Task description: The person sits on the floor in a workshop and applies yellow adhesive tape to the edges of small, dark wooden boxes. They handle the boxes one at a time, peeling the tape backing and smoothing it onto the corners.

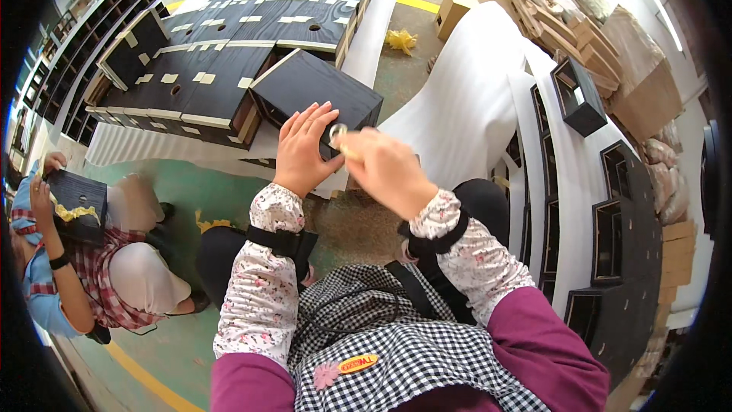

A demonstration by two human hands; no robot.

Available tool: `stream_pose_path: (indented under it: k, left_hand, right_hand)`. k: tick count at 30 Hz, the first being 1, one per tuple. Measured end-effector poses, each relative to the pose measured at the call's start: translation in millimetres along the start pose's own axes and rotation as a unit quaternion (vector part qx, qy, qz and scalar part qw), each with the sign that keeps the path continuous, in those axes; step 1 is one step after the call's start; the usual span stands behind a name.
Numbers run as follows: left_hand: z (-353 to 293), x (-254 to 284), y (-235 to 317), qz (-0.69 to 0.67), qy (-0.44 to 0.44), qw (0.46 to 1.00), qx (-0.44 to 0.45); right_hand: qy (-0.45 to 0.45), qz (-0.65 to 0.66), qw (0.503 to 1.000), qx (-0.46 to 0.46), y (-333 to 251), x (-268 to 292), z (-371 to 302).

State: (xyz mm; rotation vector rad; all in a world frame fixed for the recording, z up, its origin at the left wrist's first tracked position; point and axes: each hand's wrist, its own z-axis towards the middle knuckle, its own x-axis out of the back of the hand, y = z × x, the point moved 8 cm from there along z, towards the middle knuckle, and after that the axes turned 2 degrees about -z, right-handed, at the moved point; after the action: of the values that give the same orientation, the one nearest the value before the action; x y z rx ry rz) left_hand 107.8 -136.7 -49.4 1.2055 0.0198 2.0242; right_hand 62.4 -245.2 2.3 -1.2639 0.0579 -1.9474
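In front of me a black wood-grain box (316,76) stands tilted beside the row of black panels. My left hand (301,154) lies against its near face, fingers stretched out and thumb apart. Close by on the right, my right hand (385,172) is closed and slightly blurred. A small pale yellowish bit shows at its fingertips; what it is I cannot make out. Between the two hands is a small pale ring (337,133), either a hole's rim or a loose ring; I cannot tell which.
Black drawer units (206,80) with pale tape pieces fill the left. A co-worker (76,252) sits at left with a black panel (80,198) and yellow tape. White foam sheet (465,84) and black open boxes (576,95) lie right. Crumpled yellow tape (400,42) is on the floor.
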Motion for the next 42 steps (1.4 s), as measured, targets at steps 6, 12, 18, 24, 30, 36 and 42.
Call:
stream_pose_path:
  k: [6, 12, 18, 24, 30, 36, 42]
  left_hand:
    - [3.4, 0.3, 2.5, 0.002, -0.001, 1.0, -0.006]
    - [0.3, 0.1, 0.4, 0.001, 0.002, 1.0, -0.005]
    - [3.2, 1.4, 1.2, -0.002, 0.003, 1.0, -0.01]
    - [1.6, 1.4, -1.5, -0.01, -0.012, 1.0, -0.004]
    - [0.1, 2.0, -1.8, -0.018, -0.018, 1.0, 0.007]
    - [1.5, 1.8, 0.6, 0.005, -0.018, 1.0, 0.007]
    - [-3.7, 0.6, -4.4, -0.025, 0.013, 0.999, 0.04]
  right_hand:
    - [-0.002, -0.143, 0.99, 0.018, 34.4, -24.0, 11.2]
    - [-0.038, -0.288, 0.948, 0.131, 4.1, -38.6, 20.1]
    - [-0.061, -0.236, 0.955, 0.169, 15.2, -37.9, 30.4]
    - [-0.164, 0.066, 0.981, -0.078, 55.5, -30.3, 24.8]
    - [-0.36, 0.412, 0.832, -0.085, -8.0, -25.1, -26.6]
    - [0.004, 0.483, 0.816, -0.317, 137.0, 2.2, 2.7]
    - [0.016, 0.393, 0.861, -0.324, 183.2, -32.7, -3.1]
